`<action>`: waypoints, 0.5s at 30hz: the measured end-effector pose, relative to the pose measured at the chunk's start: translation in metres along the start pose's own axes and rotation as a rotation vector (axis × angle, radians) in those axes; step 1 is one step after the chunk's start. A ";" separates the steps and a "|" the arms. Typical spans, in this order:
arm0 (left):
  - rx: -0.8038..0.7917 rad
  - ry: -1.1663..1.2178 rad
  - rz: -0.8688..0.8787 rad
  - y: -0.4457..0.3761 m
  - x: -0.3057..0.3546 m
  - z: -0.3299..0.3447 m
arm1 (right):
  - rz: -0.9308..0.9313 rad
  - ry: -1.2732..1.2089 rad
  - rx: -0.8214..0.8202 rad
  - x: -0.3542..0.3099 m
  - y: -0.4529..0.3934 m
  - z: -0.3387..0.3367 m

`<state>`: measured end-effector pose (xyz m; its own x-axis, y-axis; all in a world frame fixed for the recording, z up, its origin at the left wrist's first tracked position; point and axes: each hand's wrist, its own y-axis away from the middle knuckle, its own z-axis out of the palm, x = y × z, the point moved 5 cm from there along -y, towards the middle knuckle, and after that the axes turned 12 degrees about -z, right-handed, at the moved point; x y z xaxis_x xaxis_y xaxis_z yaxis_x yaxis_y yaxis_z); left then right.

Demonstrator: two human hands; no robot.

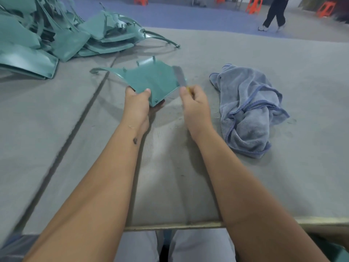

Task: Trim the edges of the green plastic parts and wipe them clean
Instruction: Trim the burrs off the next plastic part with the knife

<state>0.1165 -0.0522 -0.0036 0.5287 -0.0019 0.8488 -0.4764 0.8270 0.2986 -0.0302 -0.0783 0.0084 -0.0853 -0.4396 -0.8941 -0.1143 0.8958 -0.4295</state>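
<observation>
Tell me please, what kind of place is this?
Probably a factory finishing station: a heap of green plastic parts lies on a felt-covered workbench, one part is trimmed with a blade, and a blue cloth lies ready.

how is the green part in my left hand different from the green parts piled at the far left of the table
The held green part is single and lifted off the table, gripped by the left hand; the piled green parts lie untouched, heaped over each other. The right hand holds a blade against the held part's edge; nothing touches the pile. Both share the same green plastic.
</observation>
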 end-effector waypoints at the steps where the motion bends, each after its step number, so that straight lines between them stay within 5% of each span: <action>1: -0.017 0.003 -0.005 0.000 0.000 0.000 | 0.033 -0.035 0.022 0.003 -0.002 -0.005; 8: -0.148 0.212 -0.064 0.005 0.003 0.002 | 0.052 -0.298 0.101 0.003 -0.012 -0.030; 15: -0.127 0.251 -0.133 0.002 -0.005 0.004 | 0.092 -0.281 0.173 0.007 -0.014 -0.035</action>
<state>0.1106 -0.0527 -0.0055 0.7450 0.0112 0.6670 -0.3082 0.8925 0.3292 -0.0635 -0.0963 0.0122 0.1911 -0.3429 -0.9197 0.0524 0.9392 -0.3393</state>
